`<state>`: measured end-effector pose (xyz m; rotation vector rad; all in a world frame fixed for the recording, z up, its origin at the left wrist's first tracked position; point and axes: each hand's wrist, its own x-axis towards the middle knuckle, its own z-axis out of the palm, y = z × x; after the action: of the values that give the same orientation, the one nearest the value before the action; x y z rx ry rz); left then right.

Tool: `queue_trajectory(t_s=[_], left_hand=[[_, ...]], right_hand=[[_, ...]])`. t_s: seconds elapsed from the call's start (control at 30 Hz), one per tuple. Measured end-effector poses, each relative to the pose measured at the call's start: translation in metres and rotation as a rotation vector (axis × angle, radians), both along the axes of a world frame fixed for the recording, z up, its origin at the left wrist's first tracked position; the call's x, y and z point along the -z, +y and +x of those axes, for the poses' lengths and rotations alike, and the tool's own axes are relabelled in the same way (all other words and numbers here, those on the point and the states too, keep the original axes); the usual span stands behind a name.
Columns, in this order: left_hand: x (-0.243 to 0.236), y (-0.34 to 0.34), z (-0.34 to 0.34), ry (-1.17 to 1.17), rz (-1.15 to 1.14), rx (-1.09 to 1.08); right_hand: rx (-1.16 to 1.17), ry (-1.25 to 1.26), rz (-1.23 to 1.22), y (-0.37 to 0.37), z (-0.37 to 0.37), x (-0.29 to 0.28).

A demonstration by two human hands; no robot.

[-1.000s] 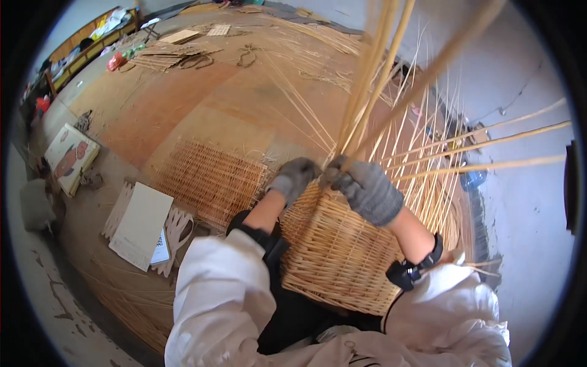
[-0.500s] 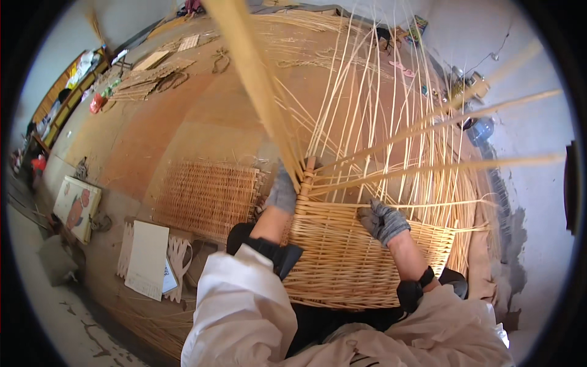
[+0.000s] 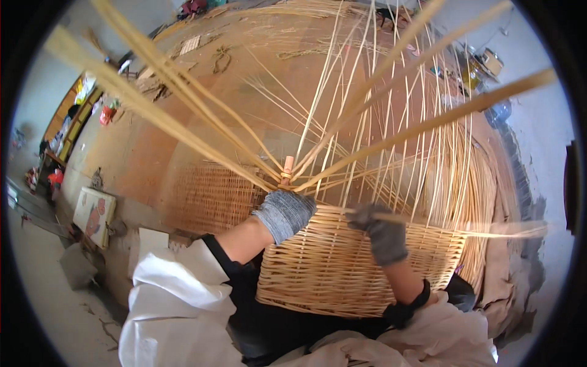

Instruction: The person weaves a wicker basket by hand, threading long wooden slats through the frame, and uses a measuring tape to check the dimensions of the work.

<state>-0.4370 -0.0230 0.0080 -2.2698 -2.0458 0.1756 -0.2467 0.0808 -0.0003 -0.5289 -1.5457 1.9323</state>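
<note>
Above the brown floor (image 3: 147,153), the woven wicker panel (image 3: 324,263) lies just to the near side of both hands, probably light, springy and best gripped by its rim. The left hand (image 3: 284,215) curls around its far-left corner; the blurred right hand (image 3: 380,232) meets the far rim, its grip unclear; beyond, long canes (image 3: 422,131) fan out.

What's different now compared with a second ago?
The right hand has moved rightward, away from the left hand, along the upper edge of the woven panel. The left hand remains by the panel's upper left corner. Some long strands there, bunched near upright before, now splay left. Whether anything was released is unclear. The flat mat still lies to the left.
</note>
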Motion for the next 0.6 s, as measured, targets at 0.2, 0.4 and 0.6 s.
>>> queue_trajectory(t_s=[0.2, 0.4, 0.6], left_hand=[[-0.016, -0.011, -0.002, -0.088, -0.134, -0.041], [0.021, -0.042, 0.02, -0.207, 0.608, -0.057], [0.018, -0.028, -0.052, -1.274, 0.467, -0.674]], right_hand=[[-0.189, 0.192, 0.63, -0.012, -0.028, -0.01], [-0.107, -0.119, -0.327, 0.021, -0.108, -0.019], [-0.178, 0.022, -0.657, -0.022, -0.105, -0.034]])
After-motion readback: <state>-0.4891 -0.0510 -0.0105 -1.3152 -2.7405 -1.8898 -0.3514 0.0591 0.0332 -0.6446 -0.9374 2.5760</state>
